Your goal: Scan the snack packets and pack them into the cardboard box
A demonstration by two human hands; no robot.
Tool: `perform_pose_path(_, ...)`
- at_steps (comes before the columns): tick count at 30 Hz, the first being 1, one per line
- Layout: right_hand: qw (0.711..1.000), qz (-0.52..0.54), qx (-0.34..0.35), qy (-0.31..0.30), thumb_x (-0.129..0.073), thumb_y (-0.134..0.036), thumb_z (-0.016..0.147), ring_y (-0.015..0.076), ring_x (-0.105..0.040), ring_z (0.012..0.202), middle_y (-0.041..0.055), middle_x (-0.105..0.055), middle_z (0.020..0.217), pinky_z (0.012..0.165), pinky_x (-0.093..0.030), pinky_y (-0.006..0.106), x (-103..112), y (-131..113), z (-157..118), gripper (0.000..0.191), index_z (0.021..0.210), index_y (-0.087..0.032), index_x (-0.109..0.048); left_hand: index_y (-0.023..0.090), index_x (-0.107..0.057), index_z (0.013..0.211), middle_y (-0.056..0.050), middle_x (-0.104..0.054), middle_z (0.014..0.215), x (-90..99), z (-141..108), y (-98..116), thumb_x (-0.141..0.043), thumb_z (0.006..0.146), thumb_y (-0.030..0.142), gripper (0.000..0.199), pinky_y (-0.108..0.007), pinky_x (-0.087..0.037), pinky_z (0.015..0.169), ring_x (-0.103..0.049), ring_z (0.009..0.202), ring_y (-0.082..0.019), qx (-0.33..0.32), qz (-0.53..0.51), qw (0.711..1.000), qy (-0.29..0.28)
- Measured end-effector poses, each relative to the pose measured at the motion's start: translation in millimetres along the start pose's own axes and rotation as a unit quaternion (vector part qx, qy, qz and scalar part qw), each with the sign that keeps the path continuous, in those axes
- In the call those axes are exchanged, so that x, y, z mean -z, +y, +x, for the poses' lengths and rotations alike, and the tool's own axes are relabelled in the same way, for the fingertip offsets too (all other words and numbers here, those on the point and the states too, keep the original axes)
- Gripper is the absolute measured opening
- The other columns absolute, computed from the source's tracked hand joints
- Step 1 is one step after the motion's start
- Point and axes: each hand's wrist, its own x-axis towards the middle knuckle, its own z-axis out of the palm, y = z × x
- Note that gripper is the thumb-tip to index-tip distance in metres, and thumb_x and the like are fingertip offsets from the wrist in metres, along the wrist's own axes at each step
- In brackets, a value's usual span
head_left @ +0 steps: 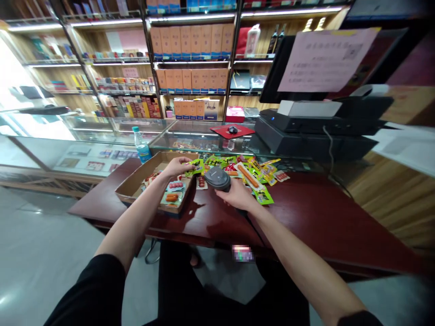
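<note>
My left hand (178, 167) pinches a green snack packet (196, 167) above the right edge of an open cardboard box (132, 183). Inside that box lie several packaged sausages, among them an orange pack (171, 198) and a pinkish-red one (176, 185). Wrapped in my right hand (239, 195) is a dark grey barcode scanner (217, 179), its head turned toward the green packet. Past the scanner spreads a loose pile of green and yellow snack packets (265, 170), with a long packaged sausage (249, 176) on top. A small sausage pack (201, 183) sits between box and scanner.
The dark red wooden table (306, 217) meets a glass display counter (204, 132). A blue-labelled bottle (142, 147) stands behind the box. At the right is a cash register (306, 131) with a paper-covered monitor (326, 61). A mouse (233, 129) rests on a red pad (217, 131).
</note>
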Motion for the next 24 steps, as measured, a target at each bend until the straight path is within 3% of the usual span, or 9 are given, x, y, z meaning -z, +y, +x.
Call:
perform_pose_path(6,0.998,0.021,0.04,-0.038,-0.067,-0.03,0.073,0.0242,-0.069,0.087,0.0064,-0.074,0.09,0.073,-0.051,0.031,-31.4,-24.4,16.5,0.028,0.099,-0.02,-0.069,0.013,-0.069,0.089,-0.003,-0.066,0.07,92.5,-42.7,13.7,-0.085,0.051,0.045,0.052,-0.022,-0.042,0.053,-0.055,0.057,-0.01,0.0,0.066,0.992,0.104)
perform_pose_path(9,0.997,0.024,0.05,-0.05,-0.067,-0.032,0.073,0.0241,-0.068,0.089,0.0065,-0.073,0.092,0.072,-0.05,0.029,-36.8,-34.9,18.5,0.031,0.102,-0.019,-0.068,0.013,-0.069,0.087,-0.003,-0.066,0.072,110.9,-58.3,19.2,-0.085,0.049,0.047,0.053,-0.022,-0.045,0.055,-0.057,0.06,-0.011,0.0,0.082,0.989,0.122)
perform_pose_path(11,0.998,0.018,0.043,-0.053,-0.067,-0.032,0.073,0.0237,-0.068,0.086,0.0058,-0.073,0.087,0.07,-0.049,0.029,-33.5,-36.1,17.2,0.032,0.102,-0.019,-0.068,0.013,-0.069,0.086,-0.003,-0.066,0.072,106.8,-59.1,19.5,-0.085,0.049,0.047,0.053,-0.022,-0.045,0.054,-0.057,0.06,-0.011,0.001,0.09,0.989,0.118)
perform_pose_path(13,0.998,0.016,0.031,-0.043,-0.068,-0.032,0.072,0.0228,-0.068,0.083,0.0051,-0.073,0.084,0.069,-0.049,0.028,-24.9,-30.9,13.4,0.034,0.103,-0.019,-0.068,0.013,-0.069,0.085,-0.003,-0.066,0.072,90.5,-51.8,17.5,-0.085,0.049,0.046,0.051,-0.022,-0.045,0.055,-0.057,0.06,-0.012,0.001,0.085,0.991,0.1)
perform_pose_path(16,1.0,0.008,0.006,-0.008,-0.07,-0.03,0.071,0.0225,-0.068,0.081,0.0048,-0.073,0.083,0.068,-0.049,0.028,-4.0,-13.1,1.8,0.032,0.101,-0.019,-0.069,0.014,-0.069,0.082,-0.003,-0.066,0.07,47.0,-30.9,14.4,-0.085,0.049,0.043,0.047,-0.023,-0.045,0.055,-0.058,0.061,-0.012,-0.001,0.074,0.996,0.045)
perform_pose_path(24,0.993,0.008,-0.078,0.087,-0.07,-0.027,0.071,0.023,-0.07,0.078,0.0031,-0.071,0.071,0.068,-0.052,0.03,69.5,44.6,-60.4,0.031,0.101,-0.019,-0.07,0.015,-0.07,0.078,-0.003,-0.068,0.071,-127.1,16.5,16.8,-0.081,0.052,0.035,0.035,-0.023,-0.044,0.059,-0.059,0.063,-0.013,-0.063,0.094,0.985,-0.129)
